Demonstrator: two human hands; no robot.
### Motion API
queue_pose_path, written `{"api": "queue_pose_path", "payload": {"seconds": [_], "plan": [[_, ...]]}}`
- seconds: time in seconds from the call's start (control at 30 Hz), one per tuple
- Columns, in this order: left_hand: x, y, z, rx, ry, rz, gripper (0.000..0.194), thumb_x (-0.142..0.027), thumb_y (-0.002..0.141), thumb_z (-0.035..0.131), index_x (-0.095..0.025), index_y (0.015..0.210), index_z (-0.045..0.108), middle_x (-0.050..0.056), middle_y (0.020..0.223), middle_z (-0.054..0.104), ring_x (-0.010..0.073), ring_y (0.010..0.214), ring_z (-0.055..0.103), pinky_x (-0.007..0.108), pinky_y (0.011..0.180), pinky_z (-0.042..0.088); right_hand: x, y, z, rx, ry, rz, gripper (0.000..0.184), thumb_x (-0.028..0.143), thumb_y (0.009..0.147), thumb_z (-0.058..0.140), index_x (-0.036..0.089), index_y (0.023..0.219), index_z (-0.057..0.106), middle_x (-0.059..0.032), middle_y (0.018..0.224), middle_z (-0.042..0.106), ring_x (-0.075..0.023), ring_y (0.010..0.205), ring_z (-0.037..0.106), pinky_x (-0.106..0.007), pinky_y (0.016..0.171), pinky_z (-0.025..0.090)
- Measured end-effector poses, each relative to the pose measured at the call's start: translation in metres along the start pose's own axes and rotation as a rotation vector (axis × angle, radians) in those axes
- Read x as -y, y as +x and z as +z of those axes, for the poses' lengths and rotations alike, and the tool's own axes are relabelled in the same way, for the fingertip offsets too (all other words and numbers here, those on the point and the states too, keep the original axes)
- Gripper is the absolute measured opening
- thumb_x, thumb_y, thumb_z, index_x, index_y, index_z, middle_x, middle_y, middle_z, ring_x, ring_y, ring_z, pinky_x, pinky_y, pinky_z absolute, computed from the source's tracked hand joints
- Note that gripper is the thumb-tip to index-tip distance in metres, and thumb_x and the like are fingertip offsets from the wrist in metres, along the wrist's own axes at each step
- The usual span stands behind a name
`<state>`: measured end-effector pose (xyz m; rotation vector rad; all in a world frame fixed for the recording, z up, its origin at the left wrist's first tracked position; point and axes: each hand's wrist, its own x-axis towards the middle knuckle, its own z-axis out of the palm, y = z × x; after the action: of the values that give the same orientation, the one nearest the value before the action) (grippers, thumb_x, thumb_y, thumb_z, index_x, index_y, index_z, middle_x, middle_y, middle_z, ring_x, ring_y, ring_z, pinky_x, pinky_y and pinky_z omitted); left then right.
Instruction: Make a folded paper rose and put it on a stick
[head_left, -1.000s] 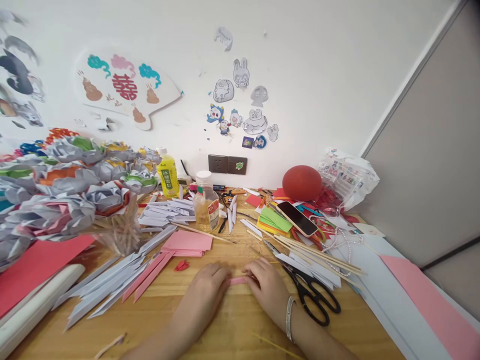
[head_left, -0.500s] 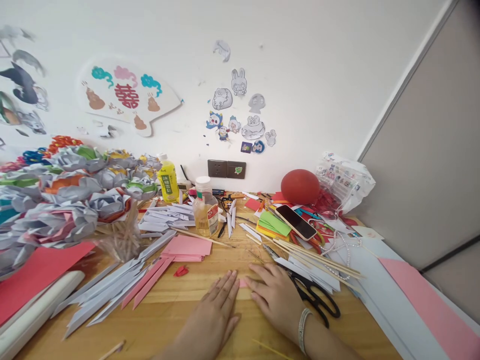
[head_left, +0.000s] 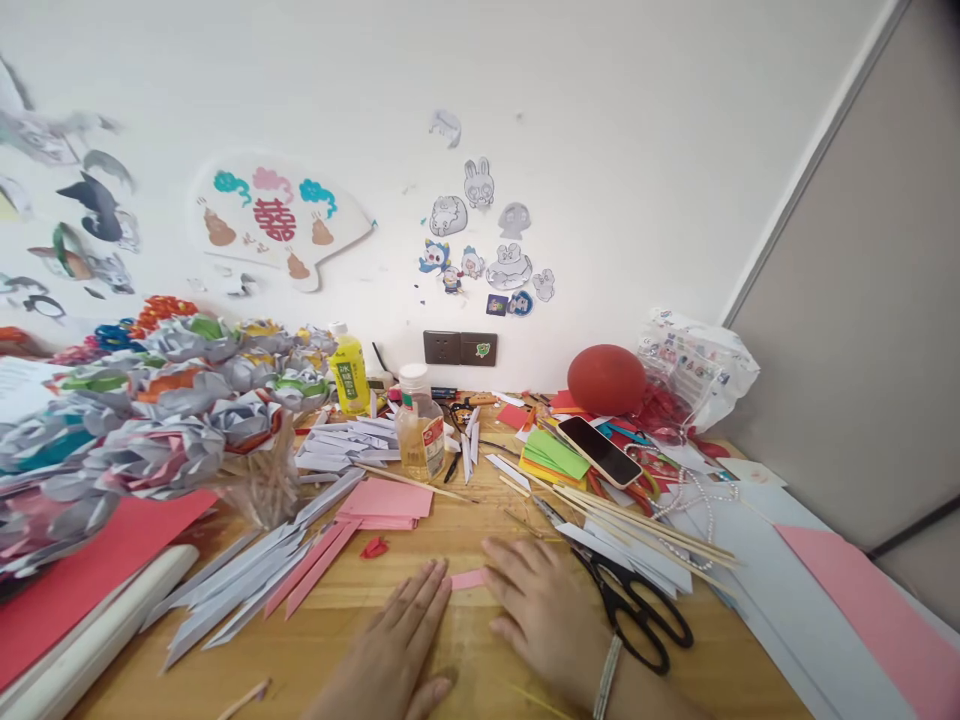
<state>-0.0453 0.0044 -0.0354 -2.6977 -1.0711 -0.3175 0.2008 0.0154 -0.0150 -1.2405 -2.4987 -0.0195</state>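
Observation:
A narrow strip of pink paper [head_left: 469,580] lies flat on the wooden table [head_left: 450,685], its middle showing between my two hands. My left hand [head_left: 394,635] rests flat with fingers stretched out, its fingertips over the strip's left end. On the other end lie the spread fingers of my right hand [head_left: 540,605], whose wrist wears a bracelet. Black-handled scissors [head_left: 626,600] lie just right of that hand. Left of my hands are a stack of pink paper sheets [head_left: 390,500], a crumpled red scrap [head_left: 373,547] and folded pink strips [head_left: 315,568].
Folded white strips [head_left: 240,580] spread over the left side, near paper flowers [head_left: 157,440]. A bottle of pale liquid [head_left: 420,435] and a yellow bottle [head_left: 349,370] stand at the back. A phone [head_left: 600,450], wooden sticks [head_left: 652,525] and a red balloon [head_left: 606,378] are at the right.
My hands have moved apart, the left one sliding left and toward me, so more of the pink strip shows between them. The camera view has shifted slightly.

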Motion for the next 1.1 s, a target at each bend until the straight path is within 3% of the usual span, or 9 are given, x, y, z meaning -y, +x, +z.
{"api": "queue_pose_path", "payload": {"seconds": [0.13, 0.27, 0.43, 0.53, 0.67, 0.97, 1.1], "plan": [[0.001, -0.005, -0.007, 0.084, -0.027, -0.025, 0.093, -0.034, 0.084, 0.056, -0.02, 0.143, -0.015, 0.013, 0.144, 0.032, 0.0275, 0.126, 0.044, 0.038, 0.097, 0.045, 0.005, 0.005, 0.007, 0.003, 0.003, 0.001, 0.032, 0.031, 0.09, 0.051, 0.022, 0.12, 0.057, -0.0024, 0.129, 0.056, -0.0229, 0.107, 0.048, -0.038, 0.095, 0.036], [0.005, -0.01, -0.016, 0.13, -0.071, -0.041, 0.092, -0.033, 0.085, 0.055, -0.024, 0.141, -0.017, 0.013, 0.145, 0.028, 0.0292, 0.127, 0.041, 0.041, 0.097, 0.045, 0.014, 0.012, 0.013, -0.038, -0.122, -0.067, 0.027, 0.015, 0.089, 0.049, 0.014, 0.113, 0.061, -0.0088, 0.116, 0.063, -0.0238, 0.094, 0.053, -0.04, 0.085, 0.04], [0.004, -0.01, -0.021, 0.158, -0.129, -0.042, 0.082, -0.031, 0.088, 0.05, -0.025, 0.142, -0.012, 0.011, 0.147, 0.022, 0.0281, 0.131, 0.033, 0.044, 0.1, 0.04, 0.024, 0.019, 0.014, -0.043, -0.061, -0.14, 0.04, 0.032, 0.087, 0.056, 0.014, 0.122, 0.055, -0.0093, 0.128, 0.055, -0.0255, 0.104, 0.049, -0.041, 0.09, 0.038], [0.002, -0.01, -0.024, 0.225, -0.128, -0.11, 0.073, -0.03, 0.088, 0.049, -0.024, 0.145, 0.003, 0.011, 0.147, 0.022, 0.0274, 0.132, 0.032, 0.044, 0.101, 0.039, 0.024, 0.023, 0.01, 0.001, 0.006, -0.114, 0.026, 0.025, 0.087, 0.053, 0.017, 0.111, 0.062, -0.0052, 0.121, 0.06, -0.0221, 0.103, 0.049, -0.037, 0.092, 0.037], [-0.001, -0.011, -0.037, 0.323, -0.138, -0.227, 0.062, -0.031, 0.085, 0.051, -0.017, 0.141, 0.029, 0.012, 0.144, 0.03, 0.0273, 0.13, 0.036, 0.043, 0.103, 0.037, 0.025, 0.024, 0.006, 0.018, 0.061, -0.066, 0.025, 0.018, 0.085, 0.052, 0.018, 0.107, 0.064, -0.0029, 0.12, 0.06, -0.0215, 0.103, 0.048, -0.036, 0.093, 0.035], [0.01, -0.018, -0.055, 0.39, -0.167, -0.25, 0.051, -0.024, 0.08, 0.05, -0.016, 0.131, 0.048, 0.014, 0.137, 0.046, 0.0288, 0.126, 0.044, 0.045, 0.104, 0.037, 0.029, 0.021, 0.005, 0.001, 0.073, 0.0, 0.025, 0.016, 0.084, 0.054, 0.021, 0.105, 0.065, -0.0025, 0.118, 0.062, -0.0205, 0.102, 0.049, -0.034, 0.09, 0.036], [0.012, -0.004, -0.061, 0.348, -0.153, -0.375, 0.036, -0.011, 0.083, 0.038, -0.018, 0.106, 0.065, 0.01, 0.109, 0.07, 0.0239, 0.101, 0.063, 0.039, 0.091, 0.046, 0.03, 0.033, 0.002, 0.025, 0.039, 0.011, 0.015, 0.019, 0.086, 0.055, 0.021, 0.089, 0.069, -0.0009, 0.105, 0.066, -0.0194, 0.099, 0.051, -0.032, 0.085, 0.039]]}}
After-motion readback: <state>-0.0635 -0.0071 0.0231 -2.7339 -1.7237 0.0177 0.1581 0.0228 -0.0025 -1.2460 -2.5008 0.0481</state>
